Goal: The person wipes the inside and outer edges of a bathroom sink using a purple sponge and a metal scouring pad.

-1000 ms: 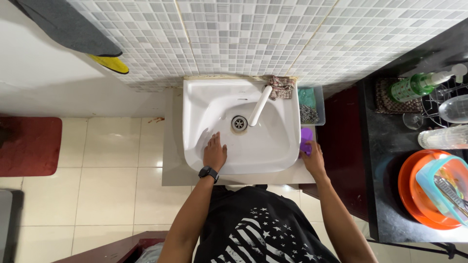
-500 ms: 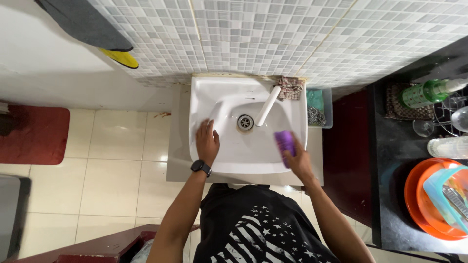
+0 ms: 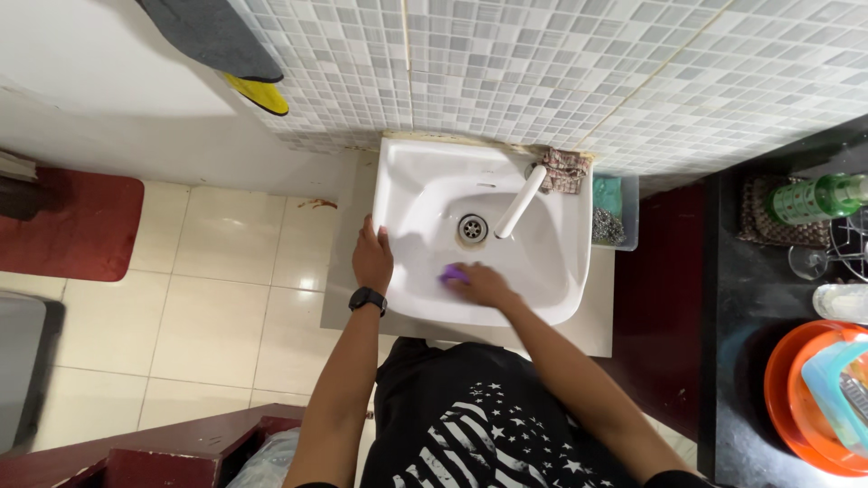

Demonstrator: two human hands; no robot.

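A white wall-mounted sink with a round metal drain and a white tap hangs below a grey mosaic-tiled wall. My left hand, with a black watch on its wrist, rests flat on the sink's left rim. My right hand is inside the basin near its front wall, pressing a purple sponge against the basin surface.
A patterned cloth lies on the sink's back right corner. A small tray with a teal pad and a steel scrubber sits right of the sink. A black counter holds a green bottle and an orange basin. A red mat lies on the floor at left.
My right hand has moved with the purple sponge from the sink's right rim into the basin and leftward along its front. My left hand has shifted from inside the basin onto the left rim.
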